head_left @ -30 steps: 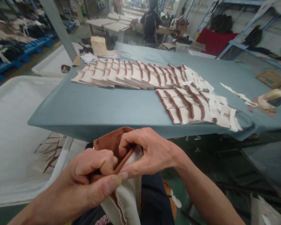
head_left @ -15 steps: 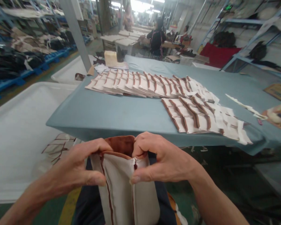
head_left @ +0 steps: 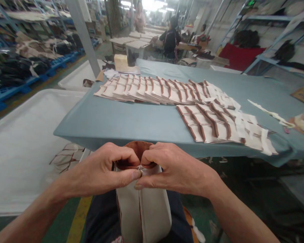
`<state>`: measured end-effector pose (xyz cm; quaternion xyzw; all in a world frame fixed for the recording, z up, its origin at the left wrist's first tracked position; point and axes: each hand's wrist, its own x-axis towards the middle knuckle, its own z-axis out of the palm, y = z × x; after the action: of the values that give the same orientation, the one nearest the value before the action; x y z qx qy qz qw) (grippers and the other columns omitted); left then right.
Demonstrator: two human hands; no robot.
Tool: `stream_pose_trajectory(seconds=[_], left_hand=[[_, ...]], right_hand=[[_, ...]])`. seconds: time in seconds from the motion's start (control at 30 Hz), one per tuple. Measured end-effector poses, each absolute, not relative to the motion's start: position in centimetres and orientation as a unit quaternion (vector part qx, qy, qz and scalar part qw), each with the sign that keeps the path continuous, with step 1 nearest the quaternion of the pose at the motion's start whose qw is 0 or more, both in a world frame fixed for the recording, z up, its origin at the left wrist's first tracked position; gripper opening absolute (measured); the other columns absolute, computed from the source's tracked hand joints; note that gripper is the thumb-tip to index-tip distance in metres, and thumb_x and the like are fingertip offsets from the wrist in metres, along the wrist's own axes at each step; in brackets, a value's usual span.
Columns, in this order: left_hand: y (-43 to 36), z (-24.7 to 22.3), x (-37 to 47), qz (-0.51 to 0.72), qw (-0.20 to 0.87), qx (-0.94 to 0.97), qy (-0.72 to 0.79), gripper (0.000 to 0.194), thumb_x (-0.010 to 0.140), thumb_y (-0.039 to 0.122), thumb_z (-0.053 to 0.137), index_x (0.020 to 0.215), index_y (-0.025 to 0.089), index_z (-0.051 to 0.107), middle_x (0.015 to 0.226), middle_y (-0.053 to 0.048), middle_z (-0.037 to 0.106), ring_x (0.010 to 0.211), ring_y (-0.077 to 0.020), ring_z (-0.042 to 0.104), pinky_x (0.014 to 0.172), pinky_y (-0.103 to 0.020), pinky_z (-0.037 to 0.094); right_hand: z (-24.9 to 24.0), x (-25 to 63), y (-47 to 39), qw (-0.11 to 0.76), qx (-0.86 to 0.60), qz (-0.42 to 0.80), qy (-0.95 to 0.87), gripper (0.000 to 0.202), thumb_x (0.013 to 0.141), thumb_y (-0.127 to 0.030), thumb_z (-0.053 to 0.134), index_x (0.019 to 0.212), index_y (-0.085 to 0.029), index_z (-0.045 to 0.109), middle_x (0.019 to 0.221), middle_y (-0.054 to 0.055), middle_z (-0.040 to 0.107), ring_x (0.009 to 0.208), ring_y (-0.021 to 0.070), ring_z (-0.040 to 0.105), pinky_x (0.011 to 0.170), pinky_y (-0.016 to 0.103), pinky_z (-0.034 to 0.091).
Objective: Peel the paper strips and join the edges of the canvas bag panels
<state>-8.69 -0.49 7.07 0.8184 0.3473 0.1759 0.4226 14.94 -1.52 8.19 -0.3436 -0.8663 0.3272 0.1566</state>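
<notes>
A cream fabric piece (head_left: 154,209) with a brown inner side stands upright over my lap, its open rim facing up. My left hand (head_left: 114,165) pinches the rim near the middle seam, thumb outside and fingers curled inside. My right hand (head_left: 164,165) grips the same rim just right of the seam, its thumb close beside the left thumb. The fingertips inside the piece are partly hidden.
Overlapping cream pieces with brown edges (head_left: 157,89) and a second stack (head_left: 205,123) lie on the blue-covered table (head_left: 116,121). A white bin (head_left: 20,145) stands at left, holding similar pieces (head_left: 68,155). A person in dark clothes (head_left: 170,40) is farther back.
My left hand has moved right along the rim to the middle seam, beside my right hand. The front of the fabric piece is drawn together there. The view has shifted slightly.
</notes>
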Motion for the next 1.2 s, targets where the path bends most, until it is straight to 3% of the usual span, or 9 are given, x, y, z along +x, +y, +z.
stream_pose_trajectory(seconds=[0.33,0.5,0.7,0.9,1.1,1.2], left_hand=[[-0.5,6.9,-8.3,0.192,0.494,0.782,0.327,0.021,0.095,0.030,0.065,0.080,0.019,0.074,0.070,0.004,0.068,0.064,-0.0116,0.059,0.059,-0.018,0.046],[-1.4,6.3,-8.2,0.222,0.475,0.781,0.341,0.017,0.092,0.021,0.063,0.080,0.020,0.075,0.069,0.007,0.065,0.060,-0.0087,0.055,0.056,-0.016,0.042],[-2.6,6.3,-7.8,0.235,0.395,0.805,0.375,0.021,0.092,0.021,0.059,0.075,0.020,0.071,0.062,0.009,0.057,0.053,-0.0073,0.052,0.051,-0.017,0.038],[-3.0,6.5,-7.2,0.222,0.338,0.826,0.392,0.022,0.089,0.019,0.056,0.069,0.020,0.065,0.060,0.008,0.053,0.053,-0.0074,0.051,0.051,-0.021,0.036],[-3.5,6.5,-6.7,0.245,0.378,0.791,0.413,0.026,0.093,0.023,0.054,0.071,0.020,0.068,0.062,0.007,0.059,0.057,-0.0092,0.056,0.055,-0.020,0.040],[-3.6,6.4,-6.7,0.260,0.405,0.768,0.422,0.027,0.094,0.026,0.055,0.072,0.020,0.070,0.065,0.007,0.063,0.060,-0.0095,0.058,0.057,-0.019,0.042]], right_hand=[[6.0,16.1,-0.9,0.224,-0.300,0.403,-0.835,0.048,0.094,-0.047,0.090,0.076,-0.021,0.054,0.073,-0.008,0.053,0.066,0.0105,0.047,0.064,0.026,0.032],[5.5,16.1,-1.6,0.287,-0.281,0.437,-0.804,0.029,0.103,-0.036,0.075,0.082,-0.020,0.062,0.077,-0.005,0.063,0.069,0.0115,0.055,0.069,0.025,0.040],[5.9,16.1,-2.6,0.317,-0.280,0.319,-0.848,0.015,0.097,-0.016,0.065,0.083,-0.020,0.065,0.078,0.001,0.072,0.072,0.0145,0.063,0.073,0.027,0.046],[6.4,16.1,-3.3,0.276,-0.294,0.189,-0.895,0.024,0.100,-0.013,0.055,0.083,-0.016,0.073,0.078,0.006,0.077,0.070,0.0176,0.066,0.074,0.031,0.047],[5.9,16.0,-3.1,0.305,-0.335,0.259,-0.853,0.019,0.091,-0.012,0.061,0.082,-0.015,0.078,0.077,0.004,0.080,0.073,0.0168,0.070,0.071,0.028,0.046],[5.7,16.1,-3.0,0.302,-0.338,0.278,-0.847,0.021,0.092,-0.012,0.060,0.084,-0.015,0.079,0.080,0.005,0.081,0.076,0.0175,0.072,0.074,0.028,0.047]])
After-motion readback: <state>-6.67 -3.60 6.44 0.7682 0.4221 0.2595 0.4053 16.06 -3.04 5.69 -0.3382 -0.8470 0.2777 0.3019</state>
